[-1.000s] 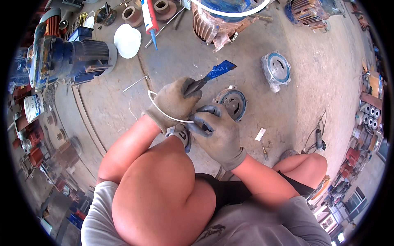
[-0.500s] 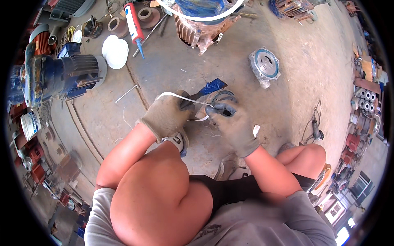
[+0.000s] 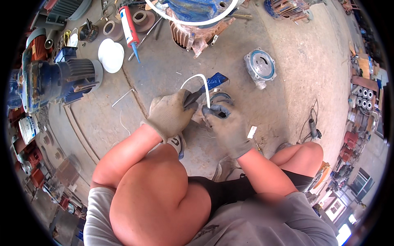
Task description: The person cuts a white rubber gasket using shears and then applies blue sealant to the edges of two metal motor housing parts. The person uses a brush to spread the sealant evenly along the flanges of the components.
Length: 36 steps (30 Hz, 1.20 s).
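My left hand [image 3: 170, 112], in a grey-beige work glove, is closed round the dark handle of a scraper [image 3: 216, 80] whose broad end is blue. My right hand [image 3: 230, 129], gloved too with dark fingertips, pinches a thin white strip [image 3: 207, 90]. That strip arcs up from the right fingertips and curves down behind the left hand. Just beyond the right fingers lies a round grey metal part [image 3: 221, 96] with a ring-shaped rim, partly hidden by the hand. Whether the right hand also touches it, I cannot tell.
A finned motor housing [image 3: 182, 37] with a white ring stands ahead. A round metal cover [image 3: 262, 65] lies right of it. To the left are a red sealant tube [image 3: 129, 28], white discs [image 3: 111, 55] and a blue motor [image 3: 53, 80]. A corded tool [image 3: 314, 129] rests at right.
The white strip, earlier stretched low between both hands, now bends upward in a tall arc. Both hands keep nearly the same places, and the view has shifted slightly.
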### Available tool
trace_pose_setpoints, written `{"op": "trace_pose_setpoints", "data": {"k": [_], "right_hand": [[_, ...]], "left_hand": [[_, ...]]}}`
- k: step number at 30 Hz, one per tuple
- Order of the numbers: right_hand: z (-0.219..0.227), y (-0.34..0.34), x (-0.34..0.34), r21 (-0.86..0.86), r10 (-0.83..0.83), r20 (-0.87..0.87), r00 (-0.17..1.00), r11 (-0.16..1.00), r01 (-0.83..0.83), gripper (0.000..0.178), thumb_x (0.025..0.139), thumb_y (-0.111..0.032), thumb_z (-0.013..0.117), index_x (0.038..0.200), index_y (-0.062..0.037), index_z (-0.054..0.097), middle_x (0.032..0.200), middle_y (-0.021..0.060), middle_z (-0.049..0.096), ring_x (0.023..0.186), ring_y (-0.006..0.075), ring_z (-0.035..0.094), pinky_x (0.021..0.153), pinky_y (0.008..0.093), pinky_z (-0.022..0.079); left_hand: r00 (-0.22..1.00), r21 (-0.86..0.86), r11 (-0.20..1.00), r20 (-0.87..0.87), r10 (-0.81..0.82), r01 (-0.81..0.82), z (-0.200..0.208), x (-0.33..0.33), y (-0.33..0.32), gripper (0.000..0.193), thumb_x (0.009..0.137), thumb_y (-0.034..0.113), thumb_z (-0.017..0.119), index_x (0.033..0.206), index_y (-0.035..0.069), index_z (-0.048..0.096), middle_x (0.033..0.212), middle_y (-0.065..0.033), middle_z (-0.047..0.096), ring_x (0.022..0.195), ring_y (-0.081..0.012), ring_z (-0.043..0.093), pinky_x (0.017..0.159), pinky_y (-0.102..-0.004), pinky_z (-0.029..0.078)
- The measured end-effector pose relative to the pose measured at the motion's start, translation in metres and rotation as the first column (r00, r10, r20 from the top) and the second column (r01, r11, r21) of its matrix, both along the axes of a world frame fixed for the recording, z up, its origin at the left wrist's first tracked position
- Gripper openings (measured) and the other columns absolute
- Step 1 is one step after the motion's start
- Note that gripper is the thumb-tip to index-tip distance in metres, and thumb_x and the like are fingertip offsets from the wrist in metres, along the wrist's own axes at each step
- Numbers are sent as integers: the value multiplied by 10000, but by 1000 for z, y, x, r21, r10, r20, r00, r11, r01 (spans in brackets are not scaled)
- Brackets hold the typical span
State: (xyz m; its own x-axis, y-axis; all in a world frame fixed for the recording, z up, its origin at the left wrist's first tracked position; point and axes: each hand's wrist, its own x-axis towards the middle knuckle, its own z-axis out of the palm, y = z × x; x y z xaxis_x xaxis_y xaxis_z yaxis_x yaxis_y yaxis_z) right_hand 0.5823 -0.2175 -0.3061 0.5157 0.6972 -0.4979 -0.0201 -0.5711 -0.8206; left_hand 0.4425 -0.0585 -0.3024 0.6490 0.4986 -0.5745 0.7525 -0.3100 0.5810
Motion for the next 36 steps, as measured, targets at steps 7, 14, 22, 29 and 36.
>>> {"op": "trace_pose_setpoints", "data": {"k": [7,14,22,29,36], "right_hand": [[8,-22,39,-93,-91,60,994,991,96,237,893,-148,851,1058,12,789,959,120,786,874,198,738,788,344,582],[41,-61,123,-391,-132,-144,981,918,66,301,949,-241,842,1136,-14,780,852,7,684,732,71,577,653,254,461],[55,-113,166,-260,-388,-499,775,920,294,350,973,-204,833,1220,20,726,894,-1,624,772,74,551,666,248,449],[78,-116,162,-123,-233,-665,710,971,203,368,934,-125,794,1226,86,715,899,33,638,727,89,535,648,250,431],[81,-110,158,-205,-74,-576,814,977,-56,348,895,-177,851,1184,3,778,842,22,662,742,75,576,600,243,413]], "left_hand": [[983,88,995,170,-64,50,5,-24,-3,293,987,245,685,1197,44,658,1055,-249,741,995,-476,717,860,-541,551],[998,-435,900,68,19,13,12,-39,7,264,1006,190,672,1211,34,613,1014,-147,663,952,-310,701,841,-403,560],[942,-764,628,86,325,-147,-18,-46,-13,167,1055,137,683,1155,43,589,926,-32,647,794,-118,651,704,-303,544],[873,-675,690,139,467,-262,-28,-29,-15,254,929,137,874,1003,35,654,795,0,643,697,-95,637,631,-270,525],[896,-677,730,264,357,-92,-26,-11,-16,355,1078,262,725,1340,24,718,993,-77,765,786,-122,683,726,-279,542]]}}
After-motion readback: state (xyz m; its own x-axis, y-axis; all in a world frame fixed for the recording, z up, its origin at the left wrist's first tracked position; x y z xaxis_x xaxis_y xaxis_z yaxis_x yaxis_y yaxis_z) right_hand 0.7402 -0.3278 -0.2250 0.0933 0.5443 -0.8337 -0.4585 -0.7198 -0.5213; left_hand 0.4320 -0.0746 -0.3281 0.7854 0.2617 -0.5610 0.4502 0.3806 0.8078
